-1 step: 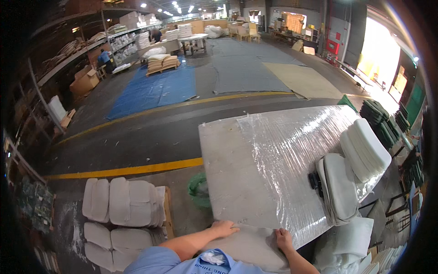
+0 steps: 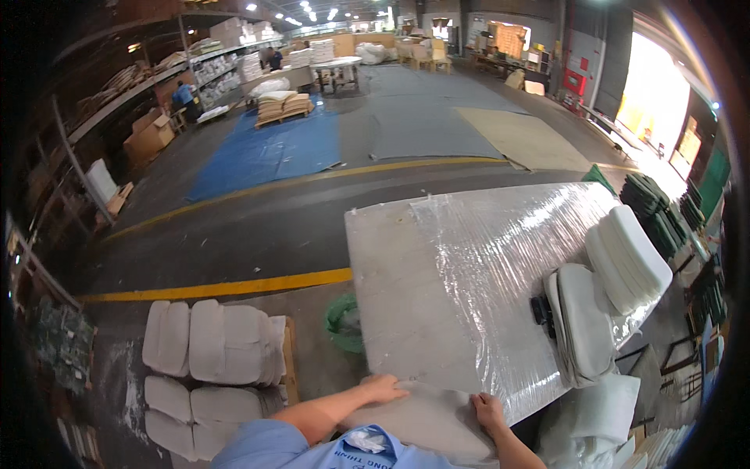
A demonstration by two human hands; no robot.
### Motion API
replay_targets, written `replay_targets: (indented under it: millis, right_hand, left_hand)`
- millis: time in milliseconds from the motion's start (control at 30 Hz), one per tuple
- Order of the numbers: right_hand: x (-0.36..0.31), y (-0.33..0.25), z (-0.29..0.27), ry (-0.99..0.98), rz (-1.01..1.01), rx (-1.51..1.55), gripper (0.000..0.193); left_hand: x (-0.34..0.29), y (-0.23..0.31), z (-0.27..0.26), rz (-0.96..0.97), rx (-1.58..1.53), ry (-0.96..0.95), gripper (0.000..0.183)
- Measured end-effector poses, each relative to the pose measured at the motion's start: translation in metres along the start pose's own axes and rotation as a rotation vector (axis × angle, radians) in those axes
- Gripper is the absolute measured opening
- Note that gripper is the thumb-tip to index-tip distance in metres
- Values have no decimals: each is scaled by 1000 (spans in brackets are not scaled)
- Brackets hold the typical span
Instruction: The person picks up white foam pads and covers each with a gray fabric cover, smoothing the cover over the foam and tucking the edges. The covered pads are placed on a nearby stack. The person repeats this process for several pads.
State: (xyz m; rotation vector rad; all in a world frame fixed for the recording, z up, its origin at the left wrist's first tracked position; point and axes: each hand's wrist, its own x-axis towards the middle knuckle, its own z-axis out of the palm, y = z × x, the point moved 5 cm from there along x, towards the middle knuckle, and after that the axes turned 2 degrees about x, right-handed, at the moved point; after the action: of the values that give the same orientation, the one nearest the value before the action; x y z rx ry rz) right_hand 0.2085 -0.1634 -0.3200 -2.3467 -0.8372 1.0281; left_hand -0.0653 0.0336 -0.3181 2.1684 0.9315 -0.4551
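A pale grey cushion [image 2: 437,418] lies in front of my body, its far edge overlapping the near edge of a work table [image 2: 406,313]. At its far left corner my left hand [image 2: 381,388] is closed, fingers curled over the edge. My right hand [image 2: 488,409] pinches the far right corner, thumb on top. My shirt hides the cushion's near part. Clear plastic sheeting [image 2: 500,273] covers the table's right part. On it rest a stack of grey cushions [image 2: 582,320], a stack of white pads [image 2: 625,258] and a small black object [image 2: 539,309].
Stacked grey cushions [image 2: 228,344] sit on a pallet at the left. Between them and the table stands a green bag [image 2: 342,322]. Plastic-wrapped white material [image 2: 601,414] lies at the near right. Beyond a yellow floor line [image 2: 219,288], a blue tarp [image 2: 273,148] covers the floor.
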Motion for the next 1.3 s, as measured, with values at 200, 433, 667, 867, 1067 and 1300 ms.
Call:
replay_targets:
  millis: [200, 433, 667, 867, 1067, 1300]
  right_hand:
    - [-13, 6, 4, -91, 4, -130, 56]
    - [16, 29, 20, -36, 163, -78, 37]
    - [32, 45, 44, 127, -242, -180, 55]
    - [18, 20, 35, 176, 46, -359, 57]
    - [26, 29, 34, 429, -298, 89, 27]
    - [6, 3, 7, 351, -169, 64, 31]
  left_hand:
    - [-1, -30, -2, -11, -30, -153, 61]
    - [4, -8, 12, -252, -136, 71, 50]
    - [-4, -11, 9, -173, -147, 204, 41]
    - [2, -14, 15, -179, -147, 239, 40]
    - [14, -10, 13, -155, -37, 256, 32]
    - [22, 15, 5, -71, -33, 20, 44]
